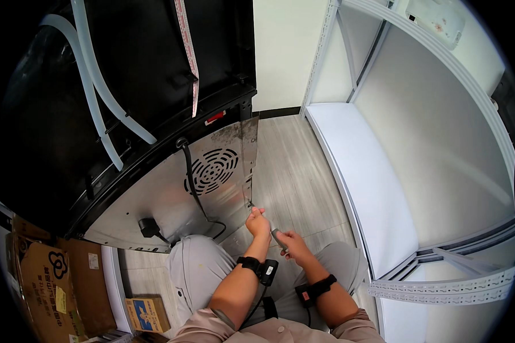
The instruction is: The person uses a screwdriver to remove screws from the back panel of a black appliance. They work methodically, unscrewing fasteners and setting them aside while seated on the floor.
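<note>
In front of me stands a black appliance [137,86] with a bare metal lower back panel [160,200]. My left hand [258,224] is at the panel's right edge, thumb and fingers pinched together by a small dark spot on that edge. What sits between those fingertips is too small to make out. Just right of it, my right hand [296,248] is closed around a tool with a grey handle [279,238]. The handle slants up and left toward my left hand; whether a shaft runs on from it does not show clearly.
A black power cord [193,183] hangs across the panel past its round vent [213,170]; its plug [149,227] rests at the panel's lower left. Pale hoses [88,80] run down the appliance. Cardboard boxes [51,280] stand left, a white metal shelf rack [360,171] right.
</note>
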A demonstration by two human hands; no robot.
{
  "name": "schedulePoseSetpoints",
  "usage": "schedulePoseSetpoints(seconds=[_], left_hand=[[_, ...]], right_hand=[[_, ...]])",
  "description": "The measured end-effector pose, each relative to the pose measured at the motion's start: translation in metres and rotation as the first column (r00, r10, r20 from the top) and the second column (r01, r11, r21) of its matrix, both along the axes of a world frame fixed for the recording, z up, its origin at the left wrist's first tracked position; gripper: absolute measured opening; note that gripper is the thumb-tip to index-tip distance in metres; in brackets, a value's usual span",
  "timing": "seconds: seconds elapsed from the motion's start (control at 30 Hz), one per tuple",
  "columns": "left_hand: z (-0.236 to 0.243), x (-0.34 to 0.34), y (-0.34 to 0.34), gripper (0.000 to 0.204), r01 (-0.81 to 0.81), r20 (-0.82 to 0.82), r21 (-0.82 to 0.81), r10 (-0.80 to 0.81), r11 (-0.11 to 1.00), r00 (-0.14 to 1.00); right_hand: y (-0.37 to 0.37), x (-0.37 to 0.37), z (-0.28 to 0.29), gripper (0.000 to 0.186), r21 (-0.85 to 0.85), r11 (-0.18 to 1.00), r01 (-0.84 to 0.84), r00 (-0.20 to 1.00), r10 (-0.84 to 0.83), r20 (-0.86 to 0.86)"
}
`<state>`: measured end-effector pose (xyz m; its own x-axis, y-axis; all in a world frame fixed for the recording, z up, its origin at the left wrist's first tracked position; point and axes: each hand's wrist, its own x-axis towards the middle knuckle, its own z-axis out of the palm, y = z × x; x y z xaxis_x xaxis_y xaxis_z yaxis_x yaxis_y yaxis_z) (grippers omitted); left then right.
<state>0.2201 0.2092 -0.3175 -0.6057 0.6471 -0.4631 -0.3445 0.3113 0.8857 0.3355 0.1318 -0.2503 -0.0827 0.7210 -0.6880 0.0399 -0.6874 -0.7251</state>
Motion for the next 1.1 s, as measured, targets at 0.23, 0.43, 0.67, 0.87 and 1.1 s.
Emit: schedulePoseSetpoints(seconds=[0.23, 0.43, 0.67, 0.87, 1.1], left_hand=[[-0.001, 0.004, 0.000, 0.041, 0.001, 0.021, 0.017, -0.001, 1.000, 1.000], [0.005, 0.003, -0.001, 0.042, -0.005, 0.039, 0.017, 0.005, 1.000, 0.999], [0.011, 0.005, -0.004, 0.039, -0.028, 0.048, 0.042, 0.026, 0.999, 0.998], [0.006, 0.009, -0.004, 0.039, 0.005, -0.042, 0.016, -0.004, 1.000, 0.999], [0.011, 0.007, -0.006, 0.044, 0.032, -0.032, -0.044, -0.033, 0.999, 0.999]], right_hand=[[-0.001, 0.018, -0.006, 0.043, -0.174, 0.977, -0.121, 0.956, 0.068, -0.285], [0.000, 0.019, -0.007, 0.035, -0.074, 0.993, -0.096, 0.973, 0.078, -0.216], [-0.005, 0.014, -0.017, 0.023, 0.099, 0.994, -0.052, 0.994, 0.060, -0.088], [-0.009, 0.010, -0.032, 0.027, 0.369, 0.926, -0.079, 0.985, 0.015, 0.171], [-0.012, 0.001, -0.004, 0.041, 0.477, 0.839, -0.261, 0.848, -0.037, 0.529]])
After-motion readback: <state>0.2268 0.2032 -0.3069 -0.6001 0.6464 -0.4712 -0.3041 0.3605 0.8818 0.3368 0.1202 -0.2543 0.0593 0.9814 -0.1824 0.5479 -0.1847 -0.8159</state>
